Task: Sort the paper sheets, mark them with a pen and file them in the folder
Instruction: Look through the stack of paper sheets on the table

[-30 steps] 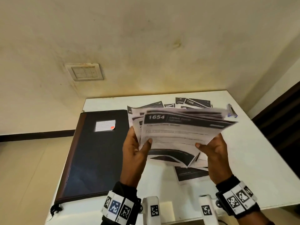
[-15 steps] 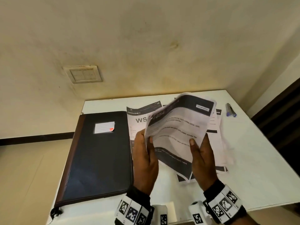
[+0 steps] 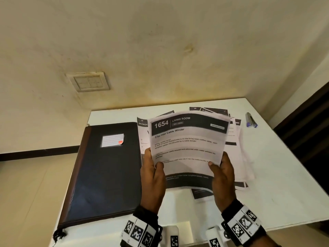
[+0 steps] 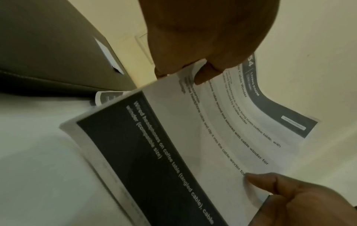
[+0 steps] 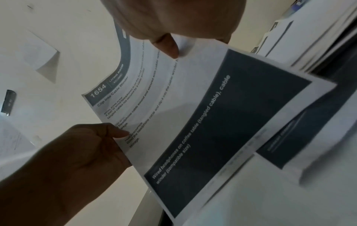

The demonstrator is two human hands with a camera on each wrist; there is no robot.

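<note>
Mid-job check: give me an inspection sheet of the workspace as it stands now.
Surface: white table, against a stained wall.
Job's things: sheet 1654 held up off the table; loose sheets piled under and behind it; folder closed, lying to the left; pen at the far right, untouched.
Clutter: nothing seen.
Grippers: left hand and right hand each pinch a side edge of sheet 1654.
Cables: nothing seen.
Surroundings: switch plate on the wall.

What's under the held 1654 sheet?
More printed sheets spread on the table; the 1654 sheet hides their middles, so count and text are unreadable.
</note>
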